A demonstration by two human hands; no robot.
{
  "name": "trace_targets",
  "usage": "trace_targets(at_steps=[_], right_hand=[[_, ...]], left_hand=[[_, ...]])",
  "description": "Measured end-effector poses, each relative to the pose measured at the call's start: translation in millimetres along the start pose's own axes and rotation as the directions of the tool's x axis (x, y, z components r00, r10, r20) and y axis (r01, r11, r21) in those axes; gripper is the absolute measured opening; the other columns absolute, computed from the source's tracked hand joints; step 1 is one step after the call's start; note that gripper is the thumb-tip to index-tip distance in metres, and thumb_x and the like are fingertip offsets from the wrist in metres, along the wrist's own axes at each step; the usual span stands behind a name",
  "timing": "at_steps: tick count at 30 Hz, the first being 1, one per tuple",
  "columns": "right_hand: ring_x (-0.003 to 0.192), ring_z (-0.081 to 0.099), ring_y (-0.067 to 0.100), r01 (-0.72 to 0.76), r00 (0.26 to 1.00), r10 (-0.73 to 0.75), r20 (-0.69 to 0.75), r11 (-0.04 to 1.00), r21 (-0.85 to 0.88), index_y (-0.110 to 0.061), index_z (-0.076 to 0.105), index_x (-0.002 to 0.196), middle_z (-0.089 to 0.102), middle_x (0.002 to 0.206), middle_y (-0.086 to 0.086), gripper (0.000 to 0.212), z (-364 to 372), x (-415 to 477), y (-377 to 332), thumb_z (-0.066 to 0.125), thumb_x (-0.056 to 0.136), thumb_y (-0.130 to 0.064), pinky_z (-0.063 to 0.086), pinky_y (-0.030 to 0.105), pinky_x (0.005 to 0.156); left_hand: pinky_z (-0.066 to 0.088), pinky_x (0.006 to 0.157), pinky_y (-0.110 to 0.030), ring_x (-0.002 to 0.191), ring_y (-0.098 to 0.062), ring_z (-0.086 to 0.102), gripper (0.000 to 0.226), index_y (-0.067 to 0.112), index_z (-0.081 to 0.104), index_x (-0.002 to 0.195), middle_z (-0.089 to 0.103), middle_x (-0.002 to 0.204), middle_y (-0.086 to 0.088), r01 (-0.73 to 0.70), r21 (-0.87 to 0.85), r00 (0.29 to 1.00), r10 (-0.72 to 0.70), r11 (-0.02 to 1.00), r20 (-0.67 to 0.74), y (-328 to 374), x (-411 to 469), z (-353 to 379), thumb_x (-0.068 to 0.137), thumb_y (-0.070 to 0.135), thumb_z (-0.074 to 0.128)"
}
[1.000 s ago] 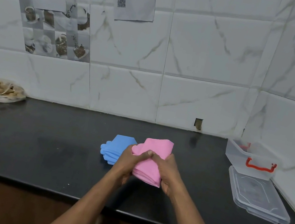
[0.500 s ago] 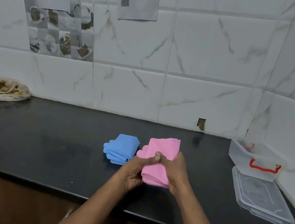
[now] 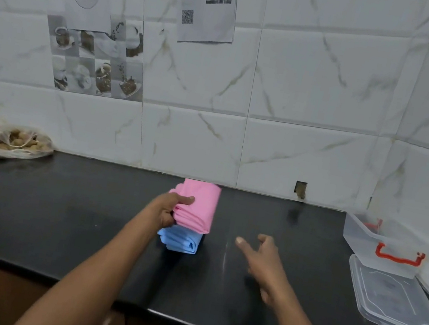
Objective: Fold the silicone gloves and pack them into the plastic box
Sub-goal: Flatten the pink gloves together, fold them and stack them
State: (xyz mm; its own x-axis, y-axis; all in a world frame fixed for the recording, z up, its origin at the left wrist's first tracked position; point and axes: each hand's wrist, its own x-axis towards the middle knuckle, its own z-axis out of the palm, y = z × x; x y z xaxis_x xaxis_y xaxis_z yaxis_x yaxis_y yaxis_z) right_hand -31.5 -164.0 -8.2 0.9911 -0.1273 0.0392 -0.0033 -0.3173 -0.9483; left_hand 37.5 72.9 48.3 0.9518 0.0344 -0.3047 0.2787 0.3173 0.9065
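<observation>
Pink glove (image 3: 197,205), folded, pinched by left hand (image 3: 167,211), seemingly resting on blue glove (image 3: 179,239) | right hand (image 3: 262,256) spread, empty | plastic box (image 3: 359,242) lies at 3 o'clock from them, right hand nearer it.

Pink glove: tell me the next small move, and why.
Probably lower the pink glove squarely onto the blue glove just under it. The left hand grips it folded, the right hand is free and open, and the box stands open, so both could go in as one stack.
</observation>
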Motion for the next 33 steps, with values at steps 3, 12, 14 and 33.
trace_targets(at_steps=[3, 12, 14, 33], right_hand=[[0.114, 0.056, 0.026, -0.021, 0.999, 0.014, -0.045, 0.989, -0.148, -0.007, 0.037, 0.14, 0.045, 0.136, 0.014, 0.067, -6.5, -8.4, 25.0, 0.069, 0.087, -0.032, 0.046, 0.039, 0.102], [0.119, 0.051, 0.023, 0.055, 0.99, -0.091, -0.108, 0.954, -0.294, -0.005, 0.04, 0.138, 0.044, 0.134, 0.01, 0.051, -8.8, -15.7, 41.4, 0.057, 0.091, -0.016, 0.036, 0.022, 0.097], [0.117, 0.053, 0.022, 0.064, 0.987, -0.105, -0.124, 0.953, -0.297, -0.007, 0.042, 0.137, 0.044, 0.135, 0.008, 0.048, -9.2, -15.4, 44.7, 0.056, 0.092, -0.016, 0.037, 0.022, 0.094], [0.096, 0.053, 0.003, 0.229, 0.961, -0.264, -0.077, 0.923, -0.309, -0.012, 0.053, 0.125, 0.041, 0.124, 0.0, 0.032, -0.6, -16.6, 53.0, 0.053, 0.093, -0.006, 0.044, 0.013, 0.089]], left_hand=[[0.058, 0.068, -0.045, 0.076, -0.031, 0.065, 0.031, -0.002, 0.053, 0.117, 0.067, 0.086, -0.018, 0.092, 0.158, 0.995, -0.084, 0.983, -0.058, 4.7, 17.2, -15.0, 0.088, 0.001, 0.066], [0.052, 0.08, -0.037, 0.093, -0.028, 0.063, 0.06, -0.007, 0.055, 0.124, 0.066, 0.118, -0.019, 0.032, 0.513, 0.953, 0.129, 0.858, -0.276, 1.2, 36.5, -7.1, 0.075, 0.011, 0.083], [0.054, 0.089, -0.04, 0.101, -0.031, 0.066, 0.055, -0.01, 0.059, 0.118, 0.067, 0.117, -0.02, 0.01, 0.561, 0.908, 0.228, 0.828, -0.351, -7.1, 35.8, -7.6, 0.074, 0.011, 0.084], [0.034, 0.112, -0.053, 0.152, -0.02, -0.008, 0.09, 0.056, -0.005, 0.147, -0.008, 0.164, 0.008, -0.467, 0.757, 0.771, 0.209, -0.457, 0.602, -41.2, 5.1, -51.2, 0.082, 0.054, 0.057]])
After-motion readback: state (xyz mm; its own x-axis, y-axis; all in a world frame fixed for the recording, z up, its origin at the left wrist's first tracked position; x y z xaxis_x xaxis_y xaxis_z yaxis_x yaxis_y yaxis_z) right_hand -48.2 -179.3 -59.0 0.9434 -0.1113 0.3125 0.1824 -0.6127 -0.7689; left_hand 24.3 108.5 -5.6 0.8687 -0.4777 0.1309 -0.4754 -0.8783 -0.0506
